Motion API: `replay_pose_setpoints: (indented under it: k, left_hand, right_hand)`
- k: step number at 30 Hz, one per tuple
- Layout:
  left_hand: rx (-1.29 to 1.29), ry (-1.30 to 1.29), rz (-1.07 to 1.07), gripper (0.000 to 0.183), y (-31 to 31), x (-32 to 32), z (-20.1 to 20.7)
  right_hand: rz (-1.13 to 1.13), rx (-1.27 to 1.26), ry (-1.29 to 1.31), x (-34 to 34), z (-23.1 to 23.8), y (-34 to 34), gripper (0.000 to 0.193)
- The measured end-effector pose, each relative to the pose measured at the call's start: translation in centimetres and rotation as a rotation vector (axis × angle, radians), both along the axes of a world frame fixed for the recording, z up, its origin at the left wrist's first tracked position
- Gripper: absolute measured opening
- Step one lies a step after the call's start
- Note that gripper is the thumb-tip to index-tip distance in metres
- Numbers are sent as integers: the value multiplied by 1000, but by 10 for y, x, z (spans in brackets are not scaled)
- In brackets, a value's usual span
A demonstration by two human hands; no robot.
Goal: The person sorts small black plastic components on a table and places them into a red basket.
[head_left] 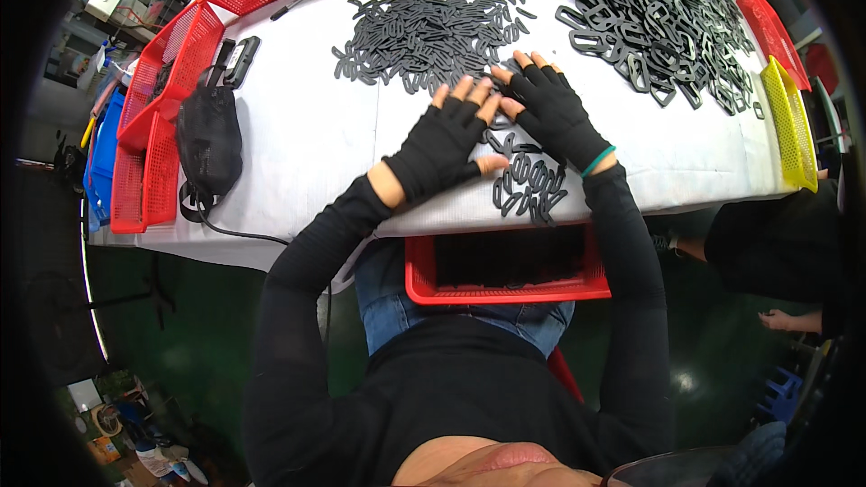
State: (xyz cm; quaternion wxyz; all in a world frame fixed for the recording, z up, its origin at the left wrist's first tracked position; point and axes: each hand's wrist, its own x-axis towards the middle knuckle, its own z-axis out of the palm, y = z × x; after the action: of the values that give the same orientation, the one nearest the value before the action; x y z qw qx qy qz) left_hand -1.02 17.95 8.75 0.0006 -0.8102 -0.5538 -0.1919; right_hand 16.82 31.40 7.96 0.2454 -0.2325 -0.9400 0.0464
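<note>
Left hand [444, 146]: in a black fingerless glove, flat on the counter [307, 126], fingers spread and released, tips at the near edge of the flat-piece pile.
Right hand [555, 110]: gloved alike, green band at the wrist, palm down beside the left hand; fingers extended over loose pieces, nothing visibly grasped.
Flat-piece pile [424, 36]: thin black slotted pieces, heaped just beyond both hands.
Buckle heap [631, 9]: larger black frames, right of the flat-piece pile, apparently untouched.
Sorted cluster [528, 185]: small group at the counter edge, below the hands.
Red basket [505, 271]: under the counter edge, below the sorted cluster; contents hard to tell.
Progress: judged early; most stock unprocessed.
Containers: red baskets [171, 63] left of the pile, yellow basket [787, 122] far right; no labels discernible.
</note>
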Motion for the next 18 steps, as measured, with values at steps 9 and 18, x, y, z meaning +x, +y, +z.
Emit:
replay_pose_setpoints:
  k: [9,18]
  left_hand:
    - [-159,-77,26,85,-68,4,10]
    - [-194,-155,-258,80,-77,30,22]
  right_hand:
    - [156,-467,126,69,25,-58,19]
    - [26,-149,11,49,29,-86,54]
